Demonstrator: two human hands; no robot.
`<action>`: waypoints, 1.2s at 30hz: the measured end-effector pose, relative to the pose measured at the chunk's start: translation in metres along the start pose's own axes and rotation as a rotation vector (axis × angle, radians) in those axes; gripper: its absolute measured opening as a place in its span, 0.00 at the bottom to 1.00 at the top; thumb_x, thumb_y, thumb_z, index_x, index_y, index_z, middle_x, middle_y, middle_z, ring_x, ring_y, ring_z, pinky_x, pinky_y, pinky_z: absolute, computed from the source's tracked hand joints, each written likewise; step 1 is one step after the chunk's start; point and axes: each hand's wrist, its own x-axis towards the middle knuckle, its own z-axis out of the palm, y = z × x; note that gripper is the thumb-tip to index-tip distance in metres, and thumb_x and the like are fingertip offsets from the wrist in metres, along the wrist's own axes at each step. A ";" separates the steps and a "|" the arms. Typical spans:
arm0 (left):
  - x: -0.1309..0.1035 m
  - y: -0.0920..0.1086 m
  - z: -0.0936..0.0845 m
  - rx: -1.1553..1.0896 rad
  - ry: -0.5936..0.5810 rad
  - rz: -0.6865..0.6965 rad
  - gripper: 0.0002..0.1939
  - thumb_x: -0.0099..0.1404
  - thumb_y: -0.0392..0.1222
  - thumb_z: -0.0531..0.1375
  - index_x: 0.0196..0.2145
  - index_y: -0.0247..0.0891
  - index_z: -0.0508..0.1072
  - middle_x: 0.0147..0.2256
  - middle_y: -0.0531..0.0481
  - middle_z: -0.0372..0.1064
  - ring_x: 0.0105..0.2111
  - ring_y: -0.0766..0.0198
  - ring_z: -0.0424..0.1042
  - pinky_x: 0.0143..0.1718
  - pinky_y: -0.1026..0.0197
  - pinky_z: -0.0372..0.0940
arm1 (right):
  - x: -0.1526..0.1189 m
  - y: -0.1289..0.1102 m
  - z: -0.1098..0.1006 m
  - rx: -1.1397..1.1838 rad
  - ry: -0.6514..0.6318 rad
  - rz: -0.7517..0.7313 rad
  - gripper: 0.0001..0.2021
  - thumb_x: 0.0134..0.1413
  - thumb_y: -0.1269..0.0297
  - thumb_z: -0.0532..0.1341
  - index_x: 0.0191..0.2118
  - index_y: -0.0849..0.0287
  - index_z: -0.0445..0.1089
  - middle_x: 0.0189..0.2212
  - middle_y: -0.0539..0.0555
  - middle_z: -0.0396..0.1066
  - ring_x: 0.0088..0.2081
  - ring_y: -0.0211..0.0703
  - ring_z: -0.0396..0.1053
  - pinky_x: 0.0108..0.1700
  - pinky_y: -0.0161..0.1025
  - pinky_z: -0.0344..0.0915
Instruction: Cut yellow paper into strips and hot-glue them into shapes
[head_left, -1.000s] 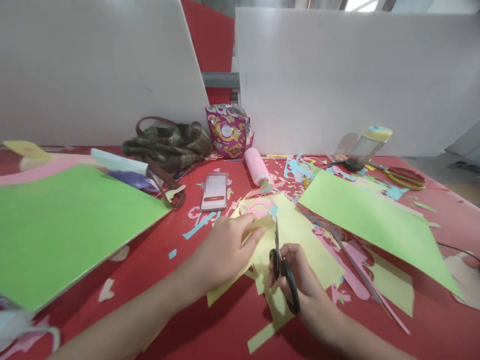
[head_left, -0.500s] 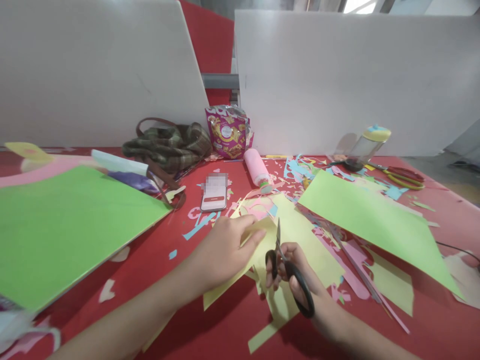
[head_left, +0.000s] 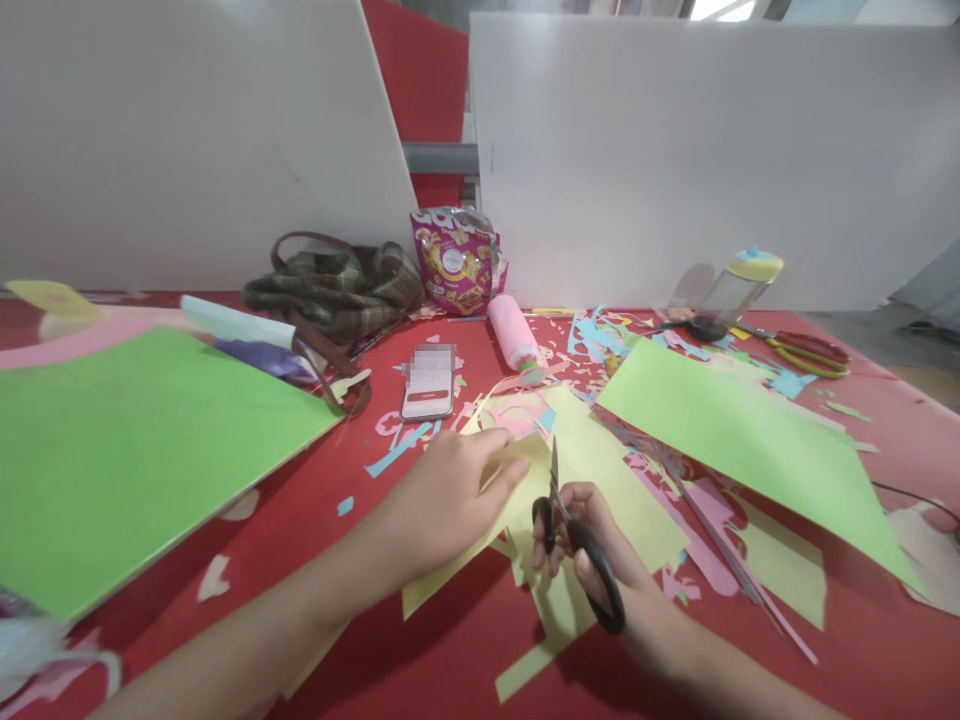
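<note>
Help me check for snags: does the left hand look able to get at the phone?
Probably yes: the phone lies uncovered beyond the left hand, only low scraps between, though that hand holds yellow paper.

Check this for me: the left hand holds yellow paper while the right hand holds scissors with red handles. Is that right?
Not quite: the head view shows that the scissors in the right hand have black handles, not red ones. The left hand does hold yellow paper.
</note>
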 end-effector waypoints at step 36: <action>0.000 -0.003 -0.017 -0.006 -0.128 0.002 0.13 0.57 0.46 0.47 0.21 0.36 0.61 0.19 0.55 0.59 0.20 0.68 0.58 0.20 0.66 0.45 | -0.002 0.000 0.000 0.001 -0.038 0.040 0.16 0.46 0.51 0.54 0.35 0.54 0.49 0.29 0.50 0.57 0.30 0.37 0.56 0.34 0.39 0.56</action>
